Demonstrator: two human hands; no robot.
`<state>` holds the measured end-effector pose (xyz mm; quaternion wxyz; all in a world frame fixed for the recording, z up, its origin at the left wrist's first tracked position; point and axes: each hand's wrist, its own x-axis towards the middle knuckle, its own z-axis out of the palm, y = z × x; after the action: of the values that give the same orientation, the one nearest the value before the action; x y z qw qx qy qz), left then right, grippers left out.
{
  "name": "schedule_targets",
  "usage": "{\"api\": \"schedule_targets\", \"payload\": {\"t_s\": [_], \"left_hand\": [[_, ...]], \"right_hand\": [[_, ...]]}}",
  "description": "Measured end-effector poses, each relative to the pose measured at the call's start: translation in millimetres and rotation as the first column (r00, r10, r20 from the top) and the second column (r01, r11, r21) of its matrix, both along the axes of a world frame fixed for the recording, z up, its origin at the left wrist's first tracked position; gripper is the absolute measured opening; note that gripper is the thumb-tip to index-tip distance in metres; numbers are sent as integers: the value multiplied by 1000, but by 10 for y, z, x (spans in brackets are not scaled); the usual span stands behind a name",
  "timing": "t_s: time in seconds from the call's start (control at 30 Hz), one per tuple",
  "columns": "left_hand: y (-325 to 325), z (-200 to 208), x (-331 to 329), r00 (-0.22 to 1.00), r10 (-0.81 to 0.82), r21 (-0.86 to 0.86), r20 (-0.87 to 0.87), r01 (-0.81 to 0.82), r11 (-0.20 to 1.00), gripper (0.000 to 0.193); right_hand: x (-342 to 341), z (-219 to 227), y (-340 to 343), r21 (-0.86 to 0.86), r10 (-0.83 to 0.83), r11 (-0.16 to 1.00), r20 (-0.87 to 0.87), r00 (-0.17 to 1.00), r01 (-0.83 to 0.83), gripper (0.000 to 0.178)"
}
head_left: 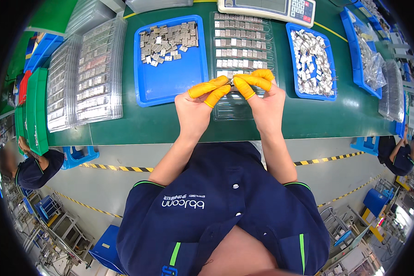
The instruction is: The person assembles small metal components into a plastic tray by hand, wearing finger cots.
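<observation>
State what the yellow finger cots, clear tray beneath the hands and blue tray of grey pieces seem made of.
Yellow finger cots: probably matte latex or similar rubber, fitting snugly. Clear tray: likely thin glossy plastic; the green tabletop shows through. Blue tray: apparently moulded plastic, smooth, with even colour and rounded corners.

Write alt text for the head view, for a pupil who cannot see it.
A person's left hand and right hand, fingers in yellow covers, meet over a clear tray of small parts on a green table; anything held is unclear. Blue trays of loose parts flank it.
</observation>
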<state>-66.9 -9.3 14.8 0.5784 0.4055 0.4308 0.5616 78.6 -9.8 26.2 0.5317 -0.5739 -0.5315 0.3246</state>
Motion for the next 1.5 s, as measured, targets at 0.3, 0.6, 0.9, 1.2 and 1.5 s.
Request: {"api": "schedule_targets", "payload": {"t_s": [0.3,0.6,0.9,1.2,1.5], "left_hand": [[3,42,-298,883,-468,-82,-49,463,882,16],[-148,-36,-177,869,-488,-26,81,492,870,16],[-35,-44,8,742,204,422,-639,116,899,19],[-55,-73,-191,628,334,503,-703,107,858,21],[25,-41,-414,590,409,536,-696,48,843,24]], "right_hand": [[308,71,-147,-264,312,734,-687,656,-626,19],[241,67,-438,-257,272,883,-401,875,-392,17],[453,-108,-160,197,-115,980,553,825,4,18],[417,-224,-73,291,-105,937,763,638,-193,20],[419,-306,-47,216,-46,956,778,626,-200,17]]}}
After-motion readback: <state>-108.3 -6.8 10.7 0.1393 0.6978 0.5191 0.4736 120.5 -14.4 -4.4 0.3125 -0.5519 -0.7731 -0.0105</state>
